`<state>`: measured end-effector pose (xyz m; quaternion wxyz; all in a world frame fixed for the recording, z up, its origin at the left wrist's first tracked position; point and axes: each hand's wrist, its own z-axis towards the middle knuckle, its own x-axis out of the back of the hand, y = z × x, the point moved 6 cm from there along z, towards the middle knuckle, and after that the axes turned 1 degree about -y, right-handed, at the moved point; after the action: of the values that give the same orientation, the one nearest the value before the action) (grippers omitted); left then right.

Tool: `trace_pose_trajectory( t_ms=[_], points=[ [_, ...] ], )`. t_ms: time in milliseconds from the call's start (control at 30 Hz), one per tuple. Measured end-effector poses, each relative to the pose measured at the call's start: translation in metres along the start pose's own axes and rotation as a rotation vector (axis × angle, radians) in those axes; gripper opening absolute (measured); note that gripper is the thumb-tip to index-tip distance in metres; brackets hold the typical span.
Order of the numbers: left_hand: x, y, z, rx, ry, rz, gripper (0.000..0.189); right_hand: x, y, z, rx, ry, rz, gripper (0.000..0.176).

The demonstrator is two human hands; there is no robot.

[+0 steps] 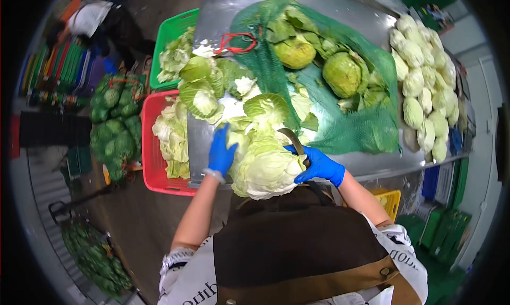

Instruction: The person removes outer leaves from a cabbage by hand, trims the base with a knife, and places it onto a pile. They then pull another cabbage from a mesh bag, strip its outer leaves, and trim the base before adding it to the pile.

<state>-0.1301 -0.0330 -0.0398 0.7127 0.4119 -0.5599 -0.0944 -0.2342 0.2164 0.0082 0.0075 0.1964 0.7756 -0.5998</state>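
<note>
A pale green cabbage [271, 169] with loosened outer leaves is at the table's near edge, between my two blue-gloved hands. My left hand [220, 151] grips its left side, fingers pointing away from me and thumb against the leaves. My right hand [319, 165] is closed around the handle of a knife [290, 138], and its fingertips touch the cabbage's right side. The dark curved blade points up and left over the leaves. Just beyond lie cut-off outer leaves [265, 108] and more leaves [202, 95].
A green mesh bag [340, 132] spreads over the metal table [212, 13], with untrimmed cabbages [342, 74] in it. Trimmed cabbages [425, 87] are piled at right. Red [151, 172] and green [162, 45] crates at left hold leaves. Another person [95, 18] bends at far left.
</note>
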Motion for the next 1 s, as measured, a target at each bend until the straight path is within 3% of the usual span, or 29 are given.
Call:
trace_pose_trajectory(
  t_ms=[33,100,133,233,300,333,433,500,567,633,700,733,867,967,1000],
  points=[
    [0.026,0.036,-0.002,-0.162,0.162,0.050,0.047,-0.005,-0.002,-0.006,0.038,0.022,-0.007,0.084],
    [0.065,0.077,-0.005,0.007,0.123,-0.410,0.045,-0.006,-0.004,-0.012,0.003,0.081,0.033,0.083],
    [0.058,0.075,-0.014,0.124,-0.060,-0.711,0.053,-0.007,-0.006,-0.011,-0.002,0.094,0.060,0.082],
    [0.059,0.169,-0.031,-0.232,-0.363,-0.138,0.066,-0.003,-0.008,-0.008,0.004,0.086,-0.032,0.072],
    [0.050,0.168,-0.033,-0.195,-0.359,-0.108,0.074,0.005,0.006,0.000,-0.049,0.074,-0.034,0.069],
    [0.045,0.164,-0.034,-0.176,-0.365,-0.098,0.077,0.006,0.008,0.000,0.039,0.108,-0.063,0.063],
    [0.034,0.159,-0.038,-0.305,-0.423,-0.188,0.080,0.008,-0.017,0.014,-0.185,0.177,-0.215,0.060],
    [0.028,0.149,-0.042,-0.221,-0.468,-0.239,0.083,0.004,-0.025,0.021,-0.124,0.224,-0.300,0.055],
    [0.026,0.139,-0.041,-0.199,-0.433,-0.298,0.082,0.009,-0.021,0.025,-0.199,0.340,-0.533,0.049],
    [0.028,0.140,-0.045,-0.284,-0.360,-0.349,0.081,0.013,0.010,0.037,0.061,0.382,-0.604,0.044],
    [0.035,0.152,-0.045,-0.443,-0.283,-0.105,0.080,0.010,0.009,0.035,0.022,0.319,-0.404,0.040],
    [0.040,0.157,-0.046,-0.460,-0.236,-0.006,0.081,0.012,0.006,0.036,0.013,0.307,-0.470,0.040],
    [0.032,0.143,-0.049,-0.369,-0.420,-0.188,0.081,0.035,0.033,0.033,-0.078,0.478,-0.599,0.040],
    [0.039,0.128,-0.055,0.027,-0.500,-0.405,0.079,0.067,0.083,0.009,-0.202,0.609,-0.654,0.041],
    [0.039,0.113,-0.055,-0.003,-0.399,-0.473,0.079,0.072,0.093,-0.001,-0.210,0.612,-0.699,0.040]
  ],
)
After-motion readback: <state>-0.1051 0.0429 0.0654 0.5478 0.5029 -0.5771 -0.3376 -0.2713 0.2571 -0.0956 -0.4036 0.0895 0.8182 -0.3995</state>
